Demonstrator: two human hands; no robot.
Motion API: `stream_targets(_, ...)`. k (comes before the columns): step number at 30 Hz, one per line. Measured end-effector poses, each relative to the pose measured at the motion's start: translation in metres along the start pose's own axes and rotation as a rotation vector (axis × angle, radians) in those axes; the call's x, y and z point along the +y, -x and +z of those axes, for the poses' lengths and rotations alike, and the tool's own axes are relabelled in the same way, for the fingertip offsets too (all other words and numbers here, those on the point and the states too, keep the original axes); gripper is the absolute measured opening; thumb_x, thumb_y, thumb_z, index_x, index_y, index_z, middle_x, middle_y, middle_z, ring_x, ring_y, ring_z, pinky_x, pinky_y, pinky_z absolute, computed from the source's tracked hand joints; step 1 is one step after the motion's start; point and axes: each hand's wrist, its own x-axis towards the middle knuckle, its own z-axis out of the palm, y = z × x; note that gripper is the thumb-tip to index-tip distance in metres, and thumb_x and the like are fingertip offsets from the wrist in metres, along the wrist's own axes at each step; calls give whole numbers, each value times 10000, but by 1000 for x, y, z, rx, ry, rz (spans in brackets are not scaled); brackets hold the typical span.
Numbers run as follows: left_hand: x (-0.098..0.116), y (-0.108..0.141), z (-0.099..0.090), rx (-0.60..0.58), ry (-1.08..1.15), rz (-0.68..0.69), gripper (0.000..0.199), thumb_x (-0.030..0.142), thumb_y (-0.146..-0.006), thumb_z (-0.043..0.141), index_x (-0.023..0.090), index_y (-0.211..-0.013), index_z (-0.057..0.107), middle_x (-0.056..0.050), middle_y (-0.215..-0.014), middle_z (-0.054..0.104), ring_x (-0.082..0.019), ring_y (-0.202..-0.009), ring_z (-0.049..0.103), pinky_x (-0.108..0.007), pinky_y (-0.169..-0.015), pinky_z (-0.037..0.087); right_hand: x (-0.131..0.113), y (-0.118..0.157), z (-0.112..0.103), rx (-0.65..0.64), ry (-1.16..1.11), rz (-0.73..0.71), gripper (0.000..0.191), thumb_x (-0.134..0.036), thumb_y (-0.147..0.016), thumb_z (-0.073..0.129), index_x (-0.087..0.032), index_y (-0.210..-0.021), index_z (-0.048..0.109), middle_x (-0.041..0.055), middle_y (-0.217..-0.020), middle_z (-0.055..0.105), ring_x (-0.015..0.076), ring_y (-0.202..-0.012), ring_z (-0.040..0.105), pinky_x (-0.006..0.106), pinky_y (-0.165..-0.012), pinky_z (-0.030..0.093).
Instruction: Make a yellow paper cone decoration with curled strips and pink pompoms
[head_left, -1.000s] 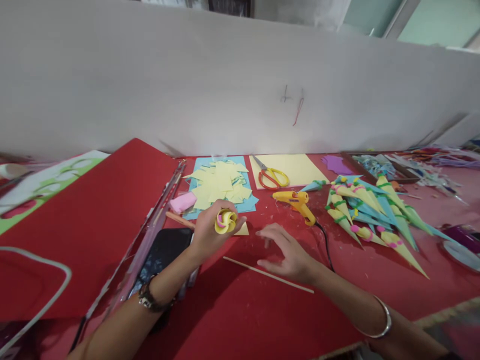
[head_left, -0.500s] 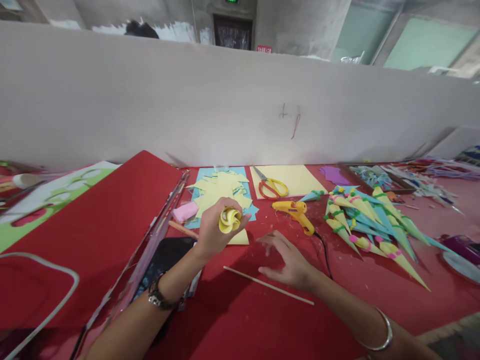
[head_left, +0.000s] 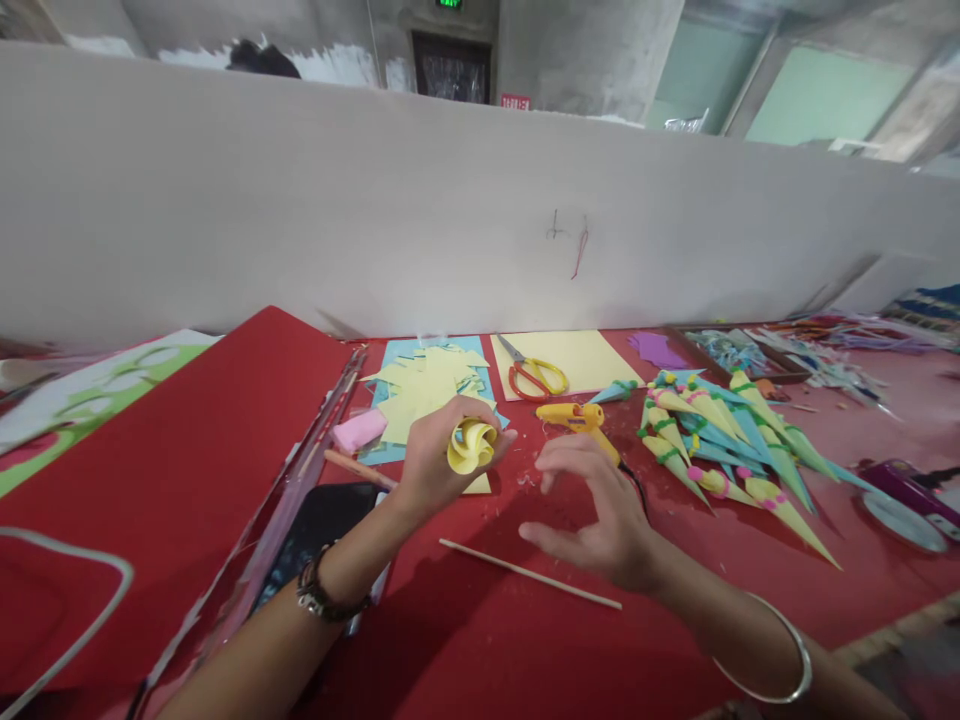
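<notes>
My left hand is wrapped round a rolled yellow paper piece, whose curled open end faces me. To its right, my right hand hovers with thumb and fingers apart and nothing in it. Just behind the right hand lies a yellow glue gun, partly covered by the fingers. On the red tabletop below both hands rests a thin wooden stick. Cut yellow paper pieces are heaped on blue sheets beyond my left hand.
Scissors lie on a cream sheet. Decorated paper cones are piled at right, near a tape roll. A dark phone sits under my left forearm, beside a pink block. A white partition stands behind.
My right hand has risen a little and moved slightly right, over part of the glue gun. The left hand keeps its hold on the rolled yellow paper. The view has shifted slightly.
</notes>
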Motion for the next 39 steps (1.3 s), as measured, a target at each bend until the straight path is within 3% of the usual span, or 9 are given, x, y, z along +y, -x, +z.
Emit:
stream_targets(4, 3, -5, 0, -6, 34, 29, 144, 187, -702, 613, 191, -716, 470, 45, -617, 528, -73, -525, 513, -177, -508, 421, -6, -12, -3, 61, 8, -31, 440, -240, -692, 644, -204, -1075, 431, 26, -853, 531, 158, -757, 508, 313, -688, 474)
stream_targets(13, 7, -15, -5, -4, 5, 54, 145, 161, -699, 601, 193, -701, 460, 51, -609, 527, -69, -521, 503, -173, -513, 406, -7, -21, 1, 63, 32, -23, 499, -229, -689, 658, -182, -1116, 406, 52, -942, 514, 173, -850, 502, 317, -758, 465)
stream_targets(16, 7, -6, -1, -53, 1, -46, 132, 159, -693, 594, 194, -701, 467, 56, -622, 524, -68, -528, 497, -168, -514, 396, -7, -20, 5, 48, 37, 14, 513, -257, -686, 661, -186, -1121, 398, 60, -983, 479, 170, -856, 497, 305, -739, 473)
stream_targets(20, 11, 9, 5, -113, 81, -305, 123, 202, -696, 571, 198, -715, 450, 71, -591, 497, -72, -500, 470, -169, -476, 377, -9, -17, 12, 10, 60, 75, 546, -312, -686, 652, -201, -1143, 374, 65, -1023, 445, 176, -881, 482, 301, -719, 479)
stream_targets(23, 16, 19, 6, -149, 150, -439, 118, 198, -670, 555, 199, -721, 449, 72, -589, 484, -81, -502, 455, -175, -465, 371, -12, -16, 14, -79, 76, 142, 572, -356, -688, 643, -204, -1161, 360, 72, -1051, 444, 190, -928, 471, 308, -739, 475)
stream_targets(27, 19, 36, 7, -162, 274, -482, 285, 176, -620, 586, 213, -880, 476, 24, -788, 545, -116, -644, 520, -202, -527, 413, -18, -16, 13, -249, 91, 206, 497, -381, -707, 622, -210, -1119, 404, 68, -1061, 453, 193, -948, 476, 320, -773, 462)
stream_targets(31, 16, 52, 10, -181, 288, -472, 512, 180, -602, 598, 240, -1078, 418, -36, -1006, 524, -172, -799, 542, -266, -626, 456, -20, -13, 12, -312, 91, 219, 433, -390, -720, 604, -215, -1081, 441, 51, -998, 474, 175, -882, 496, 306, -741, 460)
stream_targets(39, 17, 50, 8, -338, 247, -490, 670, 93, -583, 517, 226, -1197, 285, -35, -987, 521, -189, -835, 550, -296, -685, 467, -14, -11, 14, -380, -4, 254, 313, -301, -756, 583, -207, -1033, 472, 32, -975, 485, 135, -813, 507, 258, -699, 444)
